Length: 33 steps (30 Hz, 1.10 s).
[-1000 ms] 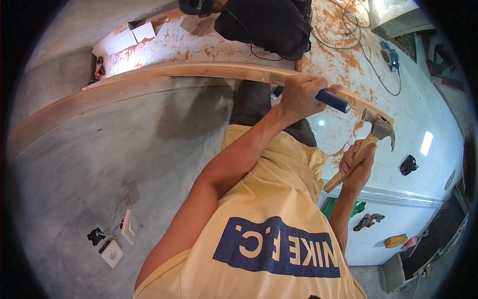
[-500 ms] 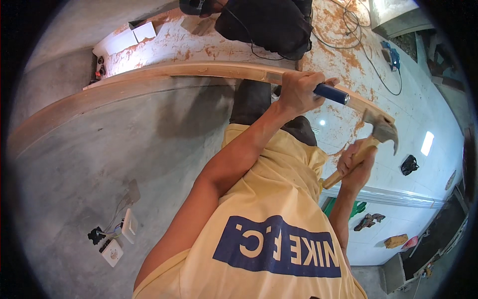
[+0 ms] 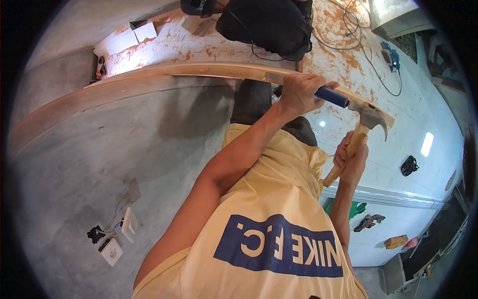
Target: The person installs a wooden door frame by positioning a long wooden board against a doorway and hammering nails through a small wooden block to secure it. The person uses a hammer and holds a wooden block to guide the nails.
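The person's left hand (image 3: 300,93) is closed round a dark blue handle (image 3: 332,96), over the long wooden board (image 3: 229,70) near its right end; the right hand (image 3: 350,160) grips a claw hammer (image 3: 359,137) by its wooden shaft, its face touching or just beside the handle's end, which one cannot tell; beyond the board is a co-worker in black (image 3: 266,30).

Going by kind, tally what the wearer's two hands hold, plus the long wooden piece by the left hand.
Claw hammer with pale wooden handle, in the right hand: 1
Dark-blue cylindrical-handled tool, in the left hand: 1
Long pale wooden board: 1
Total: 3
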### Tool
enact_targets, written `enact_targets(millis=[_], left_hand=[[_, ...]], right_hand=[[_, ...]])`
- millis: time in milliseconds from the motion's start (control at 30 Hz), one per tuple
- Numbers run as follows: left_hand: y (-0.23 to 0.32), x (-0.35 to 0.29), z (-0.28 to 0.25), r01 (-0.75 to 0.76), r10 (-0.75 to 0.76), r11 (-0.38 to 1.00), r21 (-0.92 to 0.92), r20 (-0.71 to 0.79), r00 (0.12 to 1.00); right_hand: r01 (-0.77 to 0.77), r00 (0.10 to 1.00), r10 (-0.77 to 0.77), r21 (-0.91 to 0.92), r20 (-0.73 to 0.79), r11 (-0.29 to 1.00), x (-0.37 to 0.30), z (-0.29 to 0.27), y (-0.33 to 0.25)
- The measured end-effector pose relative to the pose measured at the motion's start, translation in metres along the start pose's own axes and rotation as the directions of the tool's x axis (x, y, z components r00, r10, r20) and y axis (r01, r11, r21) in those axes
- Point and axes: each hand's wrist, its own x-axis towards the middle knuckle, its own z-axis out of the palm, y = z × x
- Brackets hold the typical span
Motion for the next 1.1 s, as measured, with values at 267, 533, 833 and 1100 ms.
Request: enact_targets(millis=[267, 533, 833, 1100], left_hand=[[-0.004, 0.009, -0.033, 0.073, -0.123, 0.984, -0.165, -0.318, 0.940], [-0.075, 0.004, -0.128, 0.696, -0.692, 0.718, 0.033, -0.078, 0.718], [-0.076, -0.050, -0.096, 0.646, -0.671, 0.741, 0.184, 0.242, 0.701], [-0.076, -0.043, -0.085, 0.742, -0.758, 0.639, 0.202, 0.002, 0.652]], right_hand=[[0.006, 0.985, 0.018, 0.134, -0.172, 0.991, 0.009, -0.013, -0.013], [-0.064, 0.975, 0.086, 0.112, -0.206, 0.992, 0.007, -0.037, -0.012], [-0.098, 0.971, 0.099, 0.016, -0.217, 0.995, 0.008, -0.023, -0.014], [-0.110, 0.977, 0.120, 0.064, -0.179, 0.992, 0.008, -0.028, -0.011]])
